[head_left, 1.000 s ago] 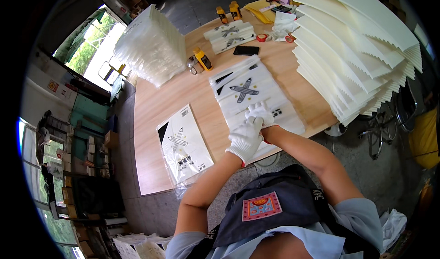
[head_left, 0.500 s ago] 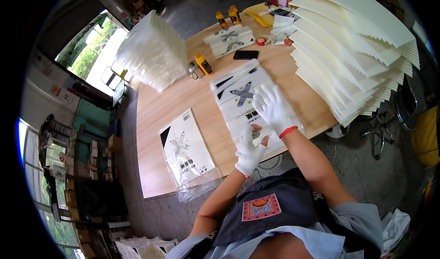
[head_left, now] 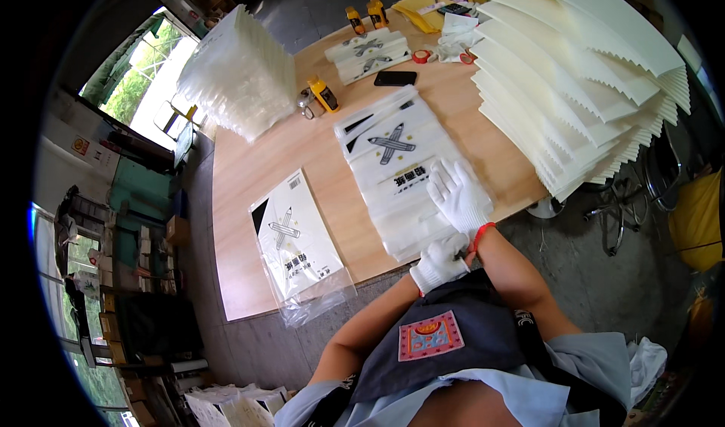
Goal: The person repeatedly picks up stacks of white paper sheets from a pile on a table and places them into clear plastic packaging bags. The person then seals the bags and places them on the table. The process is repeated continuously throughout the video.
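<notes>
White knit gloves with red cuff edges cover both hands. My right hand (head_left: pixel 458 197) has its fingers stretched out, over the lower right of a stack of clear printed plastic bags (head_left: pixel 400 178). My left hand (head_left: pixel 441 264) is closed at the right wrist, gripping the cuff of the right glove (head_left: pixel 483 234) just past the table's near edge. Its thumb and a fingertip show bare. The bags carry crossed pencils and dark lettering. To their left lies a white paper pack in a clear bag (head_left: pixel 298 238), the bag's loose end hanging over the table edge.
A tall stack of cream sheets (head_left: pixel 559 87) fans out at the right of the wooden table (head_left: pixel 249 178). Wrapped packs (head_left: pixel 238 76) are piled at the far left. A yellow bottle (head_left: pixel 323 94), a jar (head_left: pixel 308 104), a black phone (head_left: pixel 395 78) and more bags (head_left: pixel 368 53) stand or lie behind.
My left hand has moved right and nearer to me, from over the bags to the right glove's cuff. My right hand has come slightly nearer. The view has shifted a little.
</notes>
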Tool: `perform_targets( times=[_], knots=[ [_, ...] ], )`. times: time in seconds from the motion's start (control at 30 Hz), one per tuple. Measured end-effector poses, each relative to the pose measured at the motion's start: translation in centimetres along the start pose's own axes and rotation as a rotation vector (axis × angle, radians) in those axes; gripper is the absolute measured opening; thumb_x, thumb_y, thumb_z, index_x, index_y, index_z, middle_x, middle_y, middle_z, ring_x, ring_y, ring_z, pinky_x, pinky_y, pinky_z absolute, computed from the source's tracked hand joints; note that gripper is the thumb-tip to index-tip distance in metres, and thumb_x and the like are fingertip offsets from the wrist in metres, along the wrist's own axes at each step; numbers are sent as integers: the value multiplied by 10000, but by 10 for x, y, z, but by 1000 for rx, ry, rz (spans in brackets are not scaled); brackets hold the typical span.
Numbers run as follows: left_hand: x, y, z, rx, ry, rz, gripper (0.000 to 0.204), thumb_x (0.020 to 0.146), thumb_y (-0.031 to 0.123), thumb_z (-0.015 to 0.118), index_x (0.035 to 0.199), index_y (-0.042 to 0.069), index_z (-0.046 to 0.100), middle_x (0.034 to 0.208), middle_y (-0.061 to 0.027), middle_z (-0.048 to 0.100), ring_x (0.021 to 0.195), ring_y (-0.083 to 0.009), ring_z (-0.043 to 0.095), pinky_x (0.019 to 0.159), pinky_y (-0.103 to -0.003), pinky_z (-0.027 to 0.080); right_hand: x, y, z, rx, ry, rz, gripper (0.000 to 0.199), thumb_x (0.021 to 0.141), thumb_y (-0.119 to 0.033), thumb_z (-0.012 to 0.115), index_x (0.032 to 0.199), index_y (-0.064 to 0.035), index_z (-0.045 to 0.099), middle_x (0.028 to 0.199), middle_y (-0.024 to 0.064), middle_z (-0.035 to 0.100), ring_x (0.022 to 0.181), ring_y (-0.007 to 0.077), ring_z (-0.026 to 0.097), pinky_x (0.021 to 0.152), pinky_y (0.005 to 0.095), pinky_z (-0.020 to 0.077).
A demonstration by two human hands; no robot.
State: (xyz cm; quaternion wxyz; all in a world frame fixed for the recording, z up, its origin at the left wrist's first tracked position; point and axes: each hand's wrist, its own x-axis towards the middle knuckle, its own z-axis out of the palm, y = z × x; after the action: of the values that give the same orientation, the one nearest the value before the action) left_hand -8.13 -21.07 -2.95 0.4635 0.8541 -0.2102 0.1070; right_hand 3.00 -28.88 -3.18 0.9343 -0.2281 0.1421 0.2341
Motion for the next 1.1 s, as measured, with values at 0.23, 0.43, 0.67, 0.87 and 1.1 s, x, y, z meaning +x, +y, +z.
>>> perform_targets(
  times=[0.23,0.43,0.67,0.87,1.1],
  knots=[
    [5,-51,-13,289,-277,-389,205,827,247,631,958,89,622,961,-118,615,894,-310,578,781,-392,475,-39,-9,-93,-291,149,194,319,895,-397,565,927,-80,585,743,14,551,496,56,440,398,160,295],
    [14,-114,-10,472,-128,-468,226,737,266,665,895,106,645,1007,-125,627,928,-321,578,796,-425,457,-70,5,-106,-410,229,196,391,891,-435,550,765,-66,573,582,-30,468,419,39,302,369,177,203],
    [36,-129,-34,244,-225,-577,176,797,204,577,862,71,673,894,-151,670,849,-309,622,773,-362,474,-67,6,-95,-610,97,186,428,897,-441,529,848,-25,619,610,7,546,439,59,378,407,203,286],
    [47,-134,-68,99,-207,-496,186,827,155,530,936,60,647,887,-139,665,843,-287,624,761,-355,469,-19,33,-50,-991,78,22,412,865,-394,609,1038,-22,643,888,73,666,752,183,613,687,318,489],
    [61,-145,-104,-219,185,-572,148,885,139,498,905,33,600,760,-64,619,752,-206,622,697,-313,477,16,55,-51,-1470,233,-321,359,885,-362,525,991,-39,641,902,191,651,809,334,624,727,400,482]
  ],
)
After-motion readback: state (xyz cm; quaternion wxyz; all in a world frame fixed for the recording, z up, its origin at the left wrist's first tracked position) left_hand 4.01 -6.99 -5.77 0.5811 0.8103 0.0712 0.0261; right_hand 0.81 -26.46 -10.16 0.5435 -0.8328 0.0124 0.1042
